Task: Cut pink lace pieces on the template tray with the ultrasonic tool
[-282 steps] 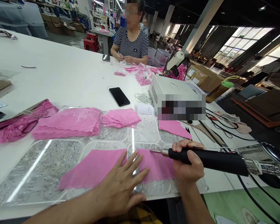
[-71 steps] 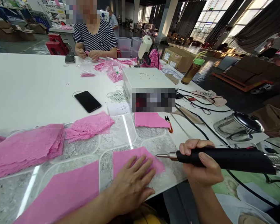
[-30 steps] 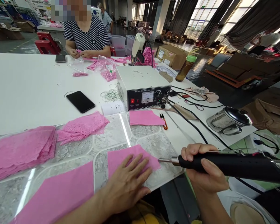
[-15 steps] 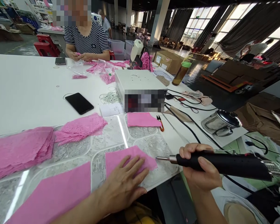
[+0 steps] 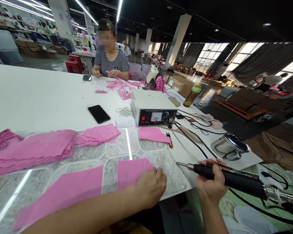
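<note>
My left hand (image 5: 152, 188) is closed at the right end of a small pink fabric piece (image 5: 130, 174), its fingers curled down over the corner; the pinched part is hidden. My right hand (image 5: 212, 180) grips a black corded hand tool (image 5: 236, 181), its narrow metal tip pointing left, off the fabric. Under the cloth is a marbled grey mat (image 5: 166, 160). To the left lies a larger pink fabric piece (image 5: 70, 187). Behind it are a stack of pink lace pieces (image 5: 36, 146) and a smaller pink pile (image 5: 99, 135). Another pink fabric stack (image 5: 153, 134) lies below the control box (image 5: 157, 117).
Orange-handled thread snips (image 5: 170, 142) lie near the box. Black cables (image 5: 192, 140) cross the table's right side, near a lidded metal mug (image 5: 230, 146) and a bottle (image 5: 192, 97). A phone (image 5: 99, 113) lies behind the fabric. A co-worker (image 5: 111, 63) sits across, handling pink strips.
My left hand has gone from lying flat on the small fabric piece to being curled at its right corner. The tool's tip has moved away from the fabric. The view has tilted up.
</note>
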`<state>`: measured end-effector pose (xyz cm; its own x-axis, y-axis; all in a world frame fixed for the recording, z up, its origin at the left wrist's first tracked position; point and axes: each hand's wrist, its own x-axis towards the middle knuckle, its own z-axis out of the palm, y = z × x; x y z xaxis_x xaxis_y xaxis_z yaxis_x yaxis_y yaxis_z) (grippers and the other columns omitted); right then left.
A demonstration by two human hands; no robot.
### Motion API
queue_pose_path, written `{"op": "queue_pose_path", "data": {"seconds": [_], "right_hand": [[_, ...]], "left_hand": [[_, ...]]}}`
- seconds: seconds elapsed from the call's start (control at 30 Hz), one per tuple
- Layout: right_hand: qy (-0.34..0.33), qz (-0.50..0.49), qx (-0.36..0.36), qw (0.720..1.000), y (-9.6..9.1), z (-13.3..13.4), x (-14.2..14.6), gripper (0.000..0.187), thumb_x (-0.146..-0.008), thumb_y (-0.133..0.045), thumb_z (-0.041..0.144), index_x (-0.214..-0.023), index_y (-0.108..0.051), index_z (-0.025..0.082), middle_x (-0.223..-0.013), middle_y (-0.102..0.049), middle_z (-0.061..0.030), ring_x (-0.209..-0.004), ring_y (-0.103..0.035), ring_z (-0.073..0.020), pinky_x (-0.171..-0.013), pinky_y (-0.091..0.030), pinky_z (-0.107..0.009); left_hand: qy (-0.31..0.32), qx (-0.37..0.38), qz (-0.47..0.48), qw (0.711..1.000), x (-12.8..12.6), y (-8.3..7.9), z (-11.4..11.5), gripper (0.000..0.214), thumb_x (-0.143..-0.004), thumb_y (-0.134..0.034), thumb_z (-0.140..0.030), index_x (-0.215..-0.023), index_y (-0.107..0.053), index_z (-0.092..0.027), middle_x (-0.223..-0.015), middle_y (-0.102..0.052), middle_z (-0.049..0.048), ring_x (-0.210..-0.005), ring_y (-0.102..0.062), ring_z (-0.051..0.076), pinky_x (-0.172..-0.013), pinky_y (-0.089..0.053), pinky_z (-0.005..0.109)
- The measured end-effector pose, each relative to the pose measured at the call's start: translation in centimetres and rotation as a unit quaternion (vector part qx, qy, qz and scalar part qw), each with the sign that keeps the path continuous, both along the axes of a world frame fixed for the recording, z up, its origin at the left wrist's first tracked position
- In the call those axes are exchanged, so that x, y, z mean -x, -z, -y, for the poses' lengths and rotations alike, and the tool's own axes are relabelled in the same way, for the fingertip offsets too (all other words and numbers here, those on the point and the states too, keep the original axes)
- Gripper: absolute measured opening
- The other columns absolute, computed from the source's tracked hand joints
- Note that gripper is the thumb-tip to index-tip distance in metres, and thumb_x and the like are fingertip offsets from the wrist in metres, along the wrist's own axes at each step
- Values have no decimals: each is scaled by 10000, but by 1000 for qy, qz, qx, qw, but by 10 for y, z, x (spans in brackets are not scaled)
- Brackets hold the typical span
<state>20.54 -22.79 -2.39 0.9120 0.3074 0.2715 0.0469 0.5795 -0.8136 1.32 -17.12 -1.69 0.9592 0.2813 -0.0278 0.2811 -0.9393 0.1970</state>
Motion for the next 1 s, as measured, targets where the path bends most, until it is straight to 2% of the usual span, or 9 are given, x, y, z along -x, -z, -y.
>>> {"op": "queue_pose_path", "data": {"seconds": [0.13,0.2,0.3,0.4,0.47,0.57,0.67,0.83,1.0], "right_hand": [[19,-36,113,993,10,11,-1,256,-711,-679,382,-890,-631,206,-901,-630,4,-774,-606,-141,-633,-510,-280],[-26,-76,205,975,17,23,-2,379,-622,-725,488,-850,-650,194,-862,-650,-13,-698,-606,-156,-539,-500,-277],[-106,-102,368,918,26,46,-3,493,-391,-843,464,-748,-685,163,-690,-669,-30,-504,-535,-131,-408,-433,-250],[-213,-45,501,837,28,62,7,523,-373,-840,518,-716,-736,136,-634,-680,-78,-519,-570,-168,-413,-465,-256],[-266,37,531,804,23,62,25,493,-437,-819,544,-736,-756,158,-562,-649,-55,-508,-581,-176,-438,-497,-254],[-349,226,455,788,14,44,70,328,-583,-785,473,-766,-759,202,-657,-692,-44,-535,-617,-166,-522,-548,-242],[-405,412,305,758,10,13,122,179,-733,-699,359,-822,-737,207,-762,-708,-58,-633,-659,-173,-550,-558,-239],[-401,602,199,662,13,-27,172,191,-812,-620,221,-994,-679,224,-873,-693,-54,-712,-655,-153,-613,-556,-256],[-413,632,169,633,11,-42,182,117,-851,-558,181,-873,-665,224,-801,-669,-36,-684,-640,-141,-590,-537,-247]], "left_hand": [[-71,56,21,996,-9,-3,-12,161,-721,-582,-37,-869,-604,-96,-834,-654,133,-754,-656,255,-592,-518,320],[-133,98,57,985,4,-14,-20,62,-786,-558,-106,-835,-595,-117,-813,-670,114,-695,-662,234,-580,-521,313],[-230,166,138,949,48,-40,-34,124,-877,-495,-200,-788,-566,-150,-743,-674,53,-656,-662,177,-552,-511,249],[-319,222,213,897,108,-61,-43,151,-917,-420,-202,-844,-540,-146,-689,-657,26,-622,-661,128,-530,-513,193],[-377,304,304,820,147,-64,-42,127,-888,-473,-213,-803,-533,-142,-624,-624,7,-558,-639,113,-496,-515,183],[-448,399,396,695,193,-54,-31,135,-813,-593,-235,-735,-541,-137,-573,-608,-5,-535,-629,113,-507,-537,198],[-493,436,405,634,222,-37,-17,191,-770,-652,-281,-718,-533,-142,-553,-616,-12,-528,-632,117,-534,-545,213],[-516,472,386,601,249,-18,-2,206,-727,-657,-313,-720,-521,-159,-556,-615,-31,-533,-634,112,-575,-543,216],[-510,506,351,601,264,-15,3,212,-710,-635,-327,-724,-489,-174,-573,-596,-36,-580,-640,130,-608,-542,246]]}}
